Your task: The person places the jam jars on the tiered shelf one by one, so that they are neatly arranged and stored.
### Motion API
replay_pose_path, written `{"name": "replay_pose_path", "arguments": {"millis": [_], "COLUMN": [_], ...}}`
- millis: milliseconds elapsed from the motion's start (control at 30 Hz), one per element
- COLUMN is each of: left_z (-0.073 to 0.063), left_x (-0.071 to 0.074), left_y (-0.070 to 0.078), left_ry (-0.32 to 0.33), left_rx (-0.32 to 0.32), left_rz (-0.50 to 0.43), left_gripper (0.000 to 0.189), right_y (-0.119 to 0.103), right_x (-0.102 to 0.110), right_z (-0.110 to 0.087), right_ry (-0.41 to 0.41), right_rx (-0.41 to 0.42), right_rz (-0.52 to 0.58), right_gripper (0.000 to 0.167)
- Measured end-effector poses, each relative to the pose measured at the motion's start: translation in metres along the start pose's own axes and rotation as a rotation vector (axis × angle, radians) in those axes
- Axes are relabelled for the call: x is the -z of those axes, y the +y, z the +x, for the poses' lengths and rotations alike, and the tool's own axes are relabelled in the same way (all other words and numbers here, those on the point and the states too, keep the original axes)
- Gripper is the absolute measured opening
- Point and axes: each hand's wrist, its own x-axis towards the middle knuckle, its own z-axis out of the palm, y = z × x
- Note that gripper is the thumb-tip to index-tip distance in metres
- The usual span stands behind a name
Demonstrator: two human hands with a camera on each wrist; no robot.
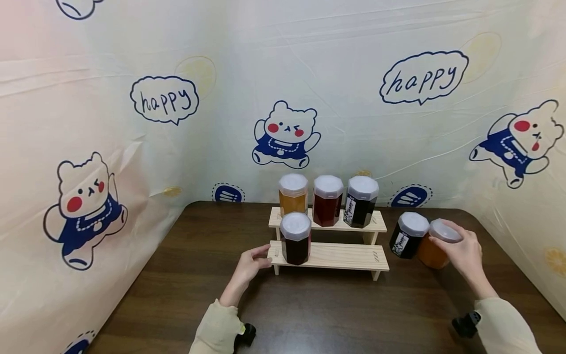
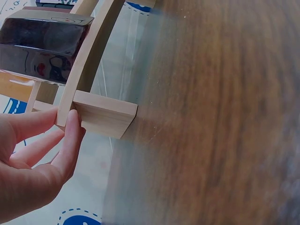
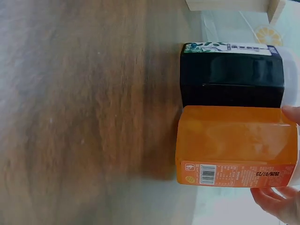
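Observation:
My left hand (image 1: pixel 249 268) pinches the left end of the lower shelf of a two-step wooden rack (image 1: pixel 340 256), thumb and fingers around the board's edge in the left wrist view. A dark jar (image 1: pixel 296 241) with a white lid stands on that shelf, near its left end. Over at the right, my right hand (image 1: pixel 464 250) grips an orange jar (image 3: pixel 236 140) around its white lid. Right beside it is a black jar (image 3: pixel 232 75) with a patterned label. The orange jar's side with the barcode label shows in the right wrist view.
On the upper shelf stand an amber jar (image 1: pixel 293 196), a dark red jar (image 1: pixel 327 201) and a black jar (image 1: pixel 361 202). The brown wooden table (image 1: pixel 185 295) is backed by a hanging sheet (image 1: pixel 230 132) printed with cartoon bears.

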Motion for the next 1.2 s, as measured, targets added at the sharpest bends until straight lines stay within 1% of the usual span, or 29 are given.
{"name": "replay_pose_path", "arguments": {"millis": [167,400,567,700,833,900,1100,1200], "left_z": [-0.001,-0.012,-0.015,-0.015,-0.013,-0.011,0.000,0.001], "left_x": [0.000,-0.003,-0.004,-0.004,-0.003,-0.002,0.000,0.000], "left_y": [0.004,0.023,0.028,0.026,0.024,0.020,0.001,0.001], "left_ry": [-0.013,-0.028,-0.023,-0.023,-0.023,-0.023,0.003,0.008], "left_rx": [0.019,0.015,0.015,0.015,0.018,0.021,0.018,0.021], "left_rz": [0.000,0.016,0.010,0.006,0.007,0.006,-0.003,-0.007], "left_gripper": [0.040,0.039,0.039,0.039,0.039,0.039,0.040,0.040], "right_y": [-0.008,-0.017,-0.027,-0.036,-0.046,-0.052,-0.068,-0.076], "right_x": [0.007,0.009,0.008,0.009,0.009,0.008,0.005,0.003], "right_z": [-0.007,-0.018,-0.025,-0.030,-0.034,-0.036,-0.040,-0.041], "right_ry": [-0.002,0.026,0.049,0.065,0.064,0.070,0.092,0.092], "right_rx": [0.002,0.006,0.012,0.030,0.052,0.064,0.098,0.118], "right_rz": [-0.020,-0.020,0.000,0.014,0.021,0.026,0.034,0.034], "right_gripper": [0.056,0.055,0.055,0.054,0.053,0.053,0.051,0.051]}}
